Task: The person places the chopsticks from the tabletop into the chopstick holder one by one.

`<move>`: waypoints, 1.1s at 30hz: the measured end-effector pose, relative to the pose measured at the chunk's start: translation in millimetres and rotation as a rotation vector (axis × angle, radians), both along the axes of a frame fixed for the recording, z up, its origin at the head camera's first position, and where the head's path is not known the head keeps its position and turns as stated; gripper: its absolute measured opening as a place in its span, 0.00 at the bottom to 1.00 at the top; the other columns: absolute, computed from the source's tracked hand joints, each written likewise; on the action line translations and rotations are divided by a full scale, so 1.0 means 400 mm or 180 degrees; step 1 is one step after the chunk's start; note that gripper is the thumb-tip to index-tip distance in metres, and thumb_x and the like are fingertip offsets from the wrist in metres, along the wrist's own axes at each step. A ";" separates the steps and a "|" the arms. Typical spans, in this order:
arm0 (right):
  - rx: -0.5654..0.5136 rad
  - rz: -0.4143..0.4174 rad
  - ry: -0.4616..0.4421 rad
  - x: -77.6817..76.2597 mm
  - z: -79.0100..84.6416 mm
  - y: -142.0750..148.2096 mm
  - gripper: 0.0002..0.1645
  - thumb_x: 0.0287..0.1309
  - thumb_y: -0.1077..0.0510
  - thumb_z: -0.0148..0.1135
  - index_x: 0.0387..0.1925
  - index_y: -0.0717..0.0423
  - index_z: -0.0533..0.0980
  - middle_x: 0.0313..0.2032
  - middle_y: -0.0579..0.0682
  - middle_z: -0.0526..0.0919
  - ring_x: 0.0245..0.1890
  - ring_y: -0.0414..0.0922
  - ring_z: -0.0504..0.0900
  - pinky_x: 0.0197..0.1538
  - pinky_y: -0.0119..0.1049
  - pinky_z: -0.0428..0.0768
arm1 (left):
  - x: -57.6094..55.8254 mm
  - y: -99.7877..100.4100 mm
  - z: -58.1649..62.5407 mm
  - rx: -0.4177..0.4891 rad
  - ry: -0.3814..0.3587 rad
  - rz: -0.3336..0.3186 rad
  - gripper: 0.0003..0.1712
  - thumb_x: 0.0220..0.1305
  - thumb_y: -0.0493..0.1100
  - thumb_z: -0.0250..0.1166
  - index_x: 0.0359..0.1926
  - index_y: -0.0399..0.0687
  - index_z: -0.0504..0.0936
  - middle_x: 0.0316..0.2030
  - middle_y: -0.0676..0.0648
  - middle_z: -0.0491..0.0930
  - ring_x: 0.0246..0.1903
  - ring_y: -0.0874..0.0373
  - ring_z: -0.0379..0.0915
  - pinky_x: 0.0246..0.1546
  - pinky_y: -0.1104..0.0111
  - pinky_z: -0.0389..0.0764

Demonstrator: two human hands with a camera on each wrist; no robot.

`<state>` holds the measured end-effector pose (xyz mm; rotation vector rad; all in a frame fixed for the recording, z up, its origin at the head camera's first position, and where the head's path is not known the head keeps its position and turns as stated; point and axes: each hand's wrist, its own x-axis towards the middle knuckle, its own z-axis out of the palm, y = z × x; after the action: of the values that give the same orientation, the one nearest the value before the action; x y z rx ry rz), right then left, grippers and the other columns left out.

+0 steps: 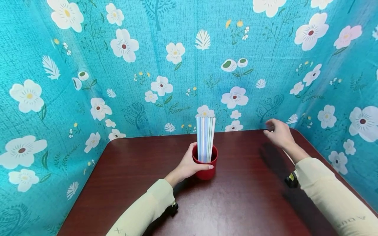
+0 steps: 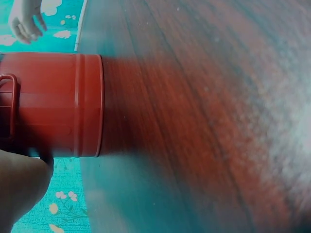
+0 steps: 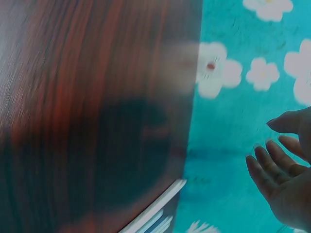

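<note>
We judge that the red cup (image 1: 205, 173) is at most risk of tipping, because the pale striped sticks (image 1: 205, 139) rise well above its rim and could make it top-heavy if the left hand (image 1: 192, 162) loosens or tugs sideways. The sticks inside could also splay or spill if a careless knock catches their tops. To the right of the cup, more pale sticks (image 3: 155, 206) lie on the table (image 1: 147, 157), and we think a low sweep of the right forearm could scatter them or push them off the far edge. They look slim, so a hurried pinch might miss or catch several at once.

As for the cup, we see it upright on the table, directly within our left hand: fingers curled round its left side, thumb across its near side by the rim. Our right hand (image 1: 279, 132) hangs well apart to the cup's right and somewhat beyond it, thumb and fingers parted, gripping nothing that we can see. The loose sticks lie below that hand, well apart from the cup.
</note>
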<state>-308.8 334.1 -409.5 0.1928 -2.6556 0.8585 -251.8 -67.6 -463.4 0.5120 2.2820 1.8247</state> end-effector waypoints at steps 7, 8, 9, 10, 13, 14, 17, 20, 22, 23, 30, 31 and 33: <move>0.0172 -0.0183 -0.0140 -0.008 -0.042 0.081 0.22 0.63 0.63 0.62 0.54 0.75 0.73 0.47 0.75 0.80 0.46 0.69 0.82 0.46 0.64 0.80 | -0.001 -0.003 0.000 -0.0002 0.0024 -0.0018 0.54 0.48 0.51 0.83 0.70 0.71 0.59 0.63 0.60 0.72 0.63 0.56 0.68 0.50 0.56 0.85; 0.0194 -0.0210 -0.0177 -0.008 -0.049 0.091 0.22 0.63 0.63 0.62 0.54 0.76 0.73 0.47 0.75 0.80 0.46 0.69 0.81 0.46 0.64 0.79 | 0.000 -0.003 0.000 0.0000 0.0025 -0.0020 0.54 0.48 0.51 0.83 0.70 0.71 0.59 0.63 0.60 0.72 0.63 0.55 0.68 0.50 0.56 0.85; 0.0234 -0.0233 -0.0209 -0.009 -0.055 0.101 0.22 0.63 0.63 0.62 0.53 0.76 0.73 0.46 0.76 0.80 0.46 0.69 0.81 0.46 0.64 0.79 | 0.000 -0.002 0.000 0.0002 0.0021 -0.0020 0.54 0.48 0.51 0.83 0.70 0.71 0.59 0.63 0.60 0.72 0.64 0.55 0.68 0.50 0.56 0.85; 0.0273 -0.0255 -0.0240 -0.009 -0.061 0.110 0.22 0.62 0.63 0.62 0.52 0.77 0.73 0.46 0.75 0.80 0.46 0.69 0.81 0.47 0.64 0.78 | 0.000 -0.002 0.000 0.0001 0.0016 -0.0018 0.54 0.47 0.51 0.83 0.70 0.71 0.59 0.63 0.60 0.71 0.64 0.55 0.67 0.50 0.56 0.85; 0.0384 -0.0305 -0.0292 -0.008 -0.080 0.134 0.22 0.60 0.64 0.62 0.50 0.78 0.73 0.44 0.75 0.81 0.45 0.69 0.80 0.48 0.64 0.77 | 0.002 -0.002 -0.002 0.0004 0.0005 -0.0017 0.54 0.47 0.51 0.83 0.70 0.71 0.59 0.63 0.59 0.72 0.64 0.55 0.67 0.50 0.56 0.85; 0.0431 -0.0309 -0.0278 -0.008 -0.087 0.141 0.21 0.58 0.65 0.63 0.49 0.78 0.74 0.42 0.75 0.81 0.44 0.69 0.80 0.47 0.64 0.77 | 0.002 -0.002 -0.002 0.0000 0.0006 -0.0016 0.54 0.48 0.51 0.83 0.70 0.71 0.59 0.63 0.59 0.72 0.64 0.55 0.67 0.50 0.56 0.85; 0.0527 -0.0302 -0.0337 -0.007 -0.108 0.158 0.21 0.56 0.66 0.64 0.48 0.80 0.74 0.41 0.75 0.81 0.42 0.70 0.79 0.47 0.65 0.77 | 0.002 -0.001 0.000 0.0006 0.0002 -0.0012 0.54 0.48 0.51 0.83 0.70 0.71 0.59 0.63 0.59 0.72 0.64 0.54 0.67 0.50 0.56 0.85; 0.0591 -0.0297 -0.0437 -0.006 -0.126 0.170 0.21 0.55 0.66 0.64 0.46 0.80 0.74 0.39 0.74 0.80 0.40 0.69 0.78 0.45 0.65 0.77 | 0.001 -0.001 0.000 0.0021 0.0006 -0.0019 0.55 0.48 0.51 0.83 0.71 0.71 0.59 0.63 0.59 0.72 0.64 0.55 0.67 0.50 0.56 0.85; 0.0609 -0.0290 -0.0512 -0.005 -0.137 0.176 0.21 0.55 0.66 0.65 0.45 0.79 0.74 0.38 0.73 0.80 0.39 0.68 0.77 0.44 0.64 0.76 | 0.000 -0.001 0.000 0.0029 0.0009 -0.0029 0.55 0.48 0.51 0.83 0.71 0.71 0.59 0.63 0.59 0.71 0.64 0.55 0.67 0.50 0.56 0.85; 0.0615 -0.0293 -0.0539 -0.005 -0.141 0.179 0.20 0.54 0.66 0.65 0.45 0.79 0.74 0.37 0.73 0.80 0.39 0.67 0.77 0.44 0.64 0.76 | 0.000 -0.001 -0.001 0.0029 0.0011 -0.0036 0.55 0.48 0.51 0.83 0.71 0.71 0.59 0.63 0.60 0.71 0.64 0.55 0.67 0.50 0.56 0.85; 0.0631 -0.0220 -0.0781 -0.004 -0.152 0.176 0.22 0.56 0.65 0.64 0.48 0.80 0.73 0.37 0.73 0.79 0.36 0.64 0.77 0.42 0.62 0.78 | 0.000 -0.002 -0.001 0.0041 -0.0006 -0.0048 0.54 0.48 0.51 0.83 0.70 0.72 0.59 0.63 0.60 0.72 0.64 0.55 0.68 0.50 0.56 0.85; 0.0636 -0.0210 -0.0823 -0.004 -0.152 0.173 0.22 0.57 0.65 0.64 0.48 0.81 0.73 0.38 0.73 0.79 0.36 0.64 0.77 0.41 0.62 0.78 | -0.001 -0.002 -0.001 0.0039 -0.0006 -0.0042 0.54 0.47 0.51 0.83 0.70 0.72 0.59 0.63 0.60 0.72 0.64 0.55 0.68 0.50 0.56 0.85; 0.0688 -0.0189 -0.0868 -0.004 -0.151 0.170 0.23 0.57 0.65 0.64 0.49 0.81 0.73 0.38 0.74 0.78 0.37 0.64 0.76 0.42 0.62 0.78 | -0.001 -0.002 -0.002 0.0032 -0.0009 -0.0028 0.54 0.47 0.51 0.83 0.70 0.72 0.59 0.63 0.60 0.72 0.64 0.56 0.68 0.50 0.56 0.85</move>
<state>-310.3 402.2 -470.0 0.0506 -2.9918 0.6156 -252.2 -68.6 -464.1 0.5199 2.2664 1.8323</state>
